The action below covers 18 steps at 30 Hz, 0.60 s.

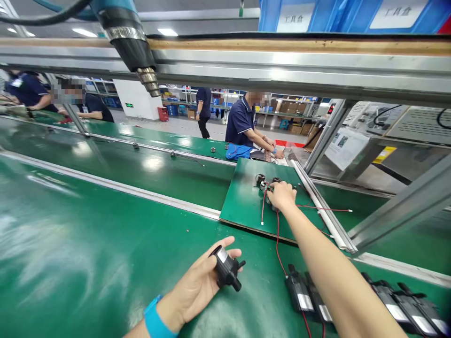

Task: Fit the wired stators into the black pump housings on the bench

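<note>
My left hand (192,286), with a blue band at the wrist, holds a small black pump housing (225,267) above the green bench. Its round open end faces up and left, and its spouts point right and down. My right hand (283,195) reaches onto a raised green board (243,202). Its fingers are closed at a cluster of small motor parts (261,179) with copper coils and red-black wires. The fingertips partly cover the piece they grip. A red wire (278,244) runs down from the board towards several black pumps (299,293) beside my right forearm.
A teal and black tool with a metal nozzle (148,82) hangs below the overhead rail (246,63). Blue bins (299,16) stand above. A slanted metal post (401,206) rises at right. Across the line, a co-worker (241,122) handles items at the bench.
</note>
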Motion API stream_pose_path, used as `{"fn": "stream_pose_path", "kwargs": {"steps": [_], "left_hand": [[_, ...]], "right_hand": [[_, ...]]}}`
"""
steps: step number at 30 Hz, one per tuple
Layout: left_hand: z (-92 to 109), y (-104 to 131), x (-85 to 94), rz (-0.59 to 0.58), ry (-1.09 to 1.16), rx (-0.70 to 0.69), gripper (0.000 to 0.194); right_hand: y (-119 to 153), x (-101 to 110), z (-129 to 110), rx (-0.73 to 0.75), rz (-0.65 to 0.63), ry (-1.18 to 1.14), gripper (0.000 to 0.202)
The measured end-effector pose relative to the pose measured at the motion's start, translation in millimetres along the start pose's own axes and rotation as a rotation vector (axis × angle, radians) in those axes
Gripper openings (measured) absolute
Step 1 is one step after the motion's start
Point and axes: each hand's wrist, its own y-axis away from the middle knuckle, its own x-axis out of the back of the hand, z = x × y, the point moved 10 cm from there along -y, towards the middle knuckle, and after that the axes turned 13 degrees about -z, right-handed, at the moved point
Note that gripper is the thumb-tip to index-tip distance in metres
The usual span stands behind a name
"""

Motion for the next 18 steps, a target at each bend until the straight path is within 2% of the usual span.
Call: {"fn": "stream_pose_path", "kwargs": {"steps": [1, 3, 6, 9, 12, 15, 18], "left_hand": [[-1.1, 0.3, -1.4, -0.002, -0.045, -0.006, 0.076], [-4.9, 1.0, -1.3, 0.026, -0.205, 0.0, 0.058], [-16.3, 0.8, -5.3, 0.033, -0.547, 0.066, 0.039], [-26.7, 0.2, -20.4, -0.036, -0.879, 0.09, 0.039], [-36.3, 1.0, -37.1, -0.099, -1.079, 0.074, 0.039], [-49.4, 2.3, -46.9, -0.128, -1.165, 0.092, 0.051], [-56.0, 4.8, -54.8, -0.142, -1.18, 0.05, 0.056]], "right_hand": [[6.1, 4.7, 4.5, 0.017, 0.03, -0.034, 0.038], [21.6, 14.7, 16.0, 0.048, 0.074, -0.087, 0.042], [59.9, 33.5, 32.6, 0.15, 0.076, -0.286, 0.047], [123.9, 66.6, 34.9, 0.328, 0.047, -0.519, 0.047], [200.3, 95.2, 16.8, 0.469, 0.0, -0.337, 0.035], [261.6, 87.8, -4.0, 0.58, -0.135, -0.244, 0.035], [295.0, 52.7, -19.0, 0.648, -0.251, -0.242, 0.036]]}}
